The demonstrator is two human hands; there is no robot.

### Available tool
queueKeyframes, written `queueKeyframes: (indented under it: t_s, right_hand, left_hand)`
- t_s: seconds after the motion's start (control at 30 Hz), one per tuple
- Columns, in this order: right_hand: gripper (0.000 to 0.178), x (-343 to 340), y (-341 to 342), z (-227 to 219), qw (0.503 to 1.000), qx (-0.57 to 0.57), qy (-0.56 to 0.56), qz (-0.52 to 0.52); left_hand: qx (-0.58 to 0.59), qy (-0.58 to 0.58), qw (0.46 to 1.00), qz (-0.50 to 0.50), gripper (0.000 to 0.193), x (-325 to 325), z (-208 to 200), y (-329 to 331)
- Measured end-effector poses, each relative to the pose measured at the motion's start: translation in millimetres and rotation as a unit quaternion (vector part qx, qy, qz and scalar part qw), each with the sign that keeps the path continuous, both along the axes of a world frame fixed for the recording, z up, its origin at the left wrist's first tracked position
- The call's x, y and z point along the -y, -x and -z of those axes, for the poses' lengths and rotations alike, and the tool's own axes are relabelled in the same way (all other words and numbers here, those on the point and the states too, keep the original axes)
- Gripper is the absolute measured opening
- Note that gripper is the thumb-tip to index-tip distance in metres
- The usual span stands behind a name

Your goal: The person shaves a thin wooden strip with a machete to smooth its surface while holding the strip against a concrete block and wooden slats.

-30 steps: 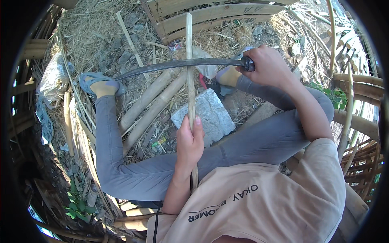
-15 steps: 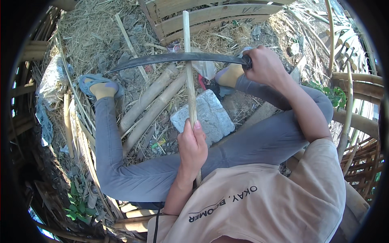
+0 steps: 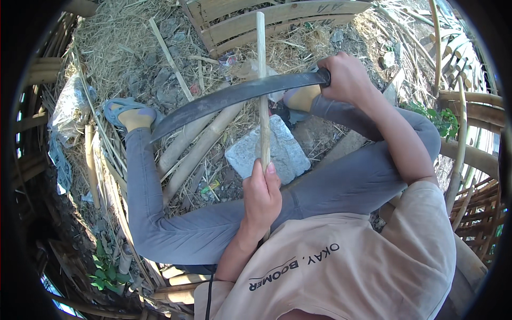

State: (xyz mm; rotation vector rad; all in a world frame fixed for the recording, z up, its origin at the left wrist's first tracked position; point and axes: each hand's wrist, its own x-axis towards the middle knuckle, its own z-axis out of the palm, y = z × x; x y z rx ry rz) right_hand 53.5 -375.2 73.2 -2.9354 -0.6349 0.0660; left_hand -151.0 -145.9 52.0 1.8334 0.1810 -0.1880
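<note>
A long curved machete (image 3: pixel 229 93) crosses the view, its dark handle gripped in my right hand (image 3: pixel 346 79). Its blade stretches left from my fist and lies across a pale strip of wood or bamboo (image 3: pixel 264 122). My left hand (image 3: pixel 262 192) is closed round the lower part of that strip, thumb on top. The strip points away from me, and its bottom end runs down against my shirt. Beneath it, between my legs, sits a light grey stone block (image 3: pixel 285 149). Whether the blade bites into the strip I cannot tell.
Two bamboo poles (image 3: pixel 216 130) lie on the straw-strewn ground left of the block. A slatted wooden crate (image 3: pixel 282 24) stands at the far side. Cut bamboo (image 3: pixel 458 58) is stacked at far right; a clear plastic bag (image 3: pixel 71 109) lies left of my sandalled foot (image 3: pixel 130 113).
The strip and my left hand have shifted slightly right. The machete's tip has swung nearer to me, and its broad side shows more. My right hand has moved little.
</note>
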Motion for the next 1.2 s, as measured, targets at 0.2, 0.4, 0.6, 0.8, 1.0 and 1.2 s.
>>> queueKeyframes:
  t_s: [0.2, 0.4, 0.6, 0.8, 1.0, 1.2]
  right_hand:
    - [0.028, 0.0, -0.6, -7.5, 0.998, -0.015, -0.026, 0.053]
    - [0.024, 10.1, -11.3, 2.5, 0.998, 0.035, -0.007, 0.043]
    - [0.029, -3.6, 12.6, -9.1, 1.000, -0.018, -0.005, 0.009]
    - [0.031, 15.7, -12.9, -2.7, 0.995, -0.033, 0.002, 0.090]
    - [0.028, 18.5, -14.3, 6.4, 0.998, -0.039, 0.029, 0.030]
    - [0.026, 5.3, 4.6, -5.5, 0.999, -0.043, 0.000, 0.019]
  left_hand:
    - [0.015, -0.018, 0.999, -0.031, 0.026, -0.3, 6.2, 0.6]
    - [0.001, -0.006, 1.000, -0.007, 0.025, 1.1, 1.5, -0.5]
    - [0.002, -0.039, 0.999, -0.015, 0.024, 0.4, 3.9, 2.7]
    - [-0.001, -0.020, 1.000, -0.010, 0.023, 1.3, 9.3, 0.7]
    - [0.003, -0.024, 1.000, 0.012, 0.023, 3.5, 6.4, 6.5]
    - [-0.011, -0.030, 0.999, -0.011, 0.024, 0.7, 4.1, 3.7]
